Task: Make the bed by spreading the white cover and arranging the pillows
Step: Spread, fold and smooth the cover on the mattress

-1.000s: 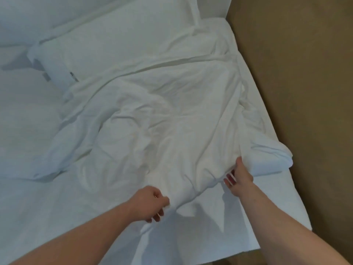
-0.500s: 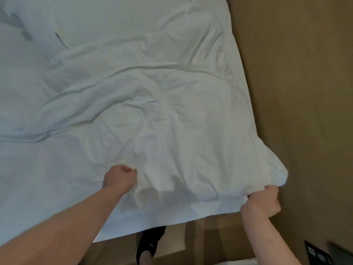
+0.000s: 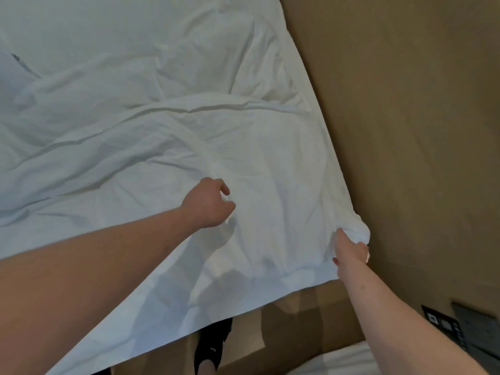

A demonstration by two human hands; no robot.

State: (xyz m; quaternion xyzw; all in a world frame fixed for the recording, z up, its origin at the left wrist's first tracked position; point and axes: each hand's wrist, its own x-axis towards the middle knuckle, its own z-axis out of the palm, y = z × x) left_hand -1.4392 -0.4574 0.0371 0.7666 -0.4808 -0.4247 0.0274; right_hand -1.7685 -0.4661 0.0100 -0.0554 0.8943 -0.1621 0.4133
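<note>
Both hands clench the white cover (image 3: 189,136): left grip (image 3: 209,203) mid-sheet, right grip (image 3: 351,250) its corner.

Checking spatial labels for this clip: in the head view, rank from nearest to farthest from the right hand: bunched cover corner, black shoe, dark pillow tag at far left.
1. Bunched corner of the white cover: gripped by the right hand.
2. Black shoe: below the bed's edge, lower left.
3. Dark pillow tag: far upper left.
</note>
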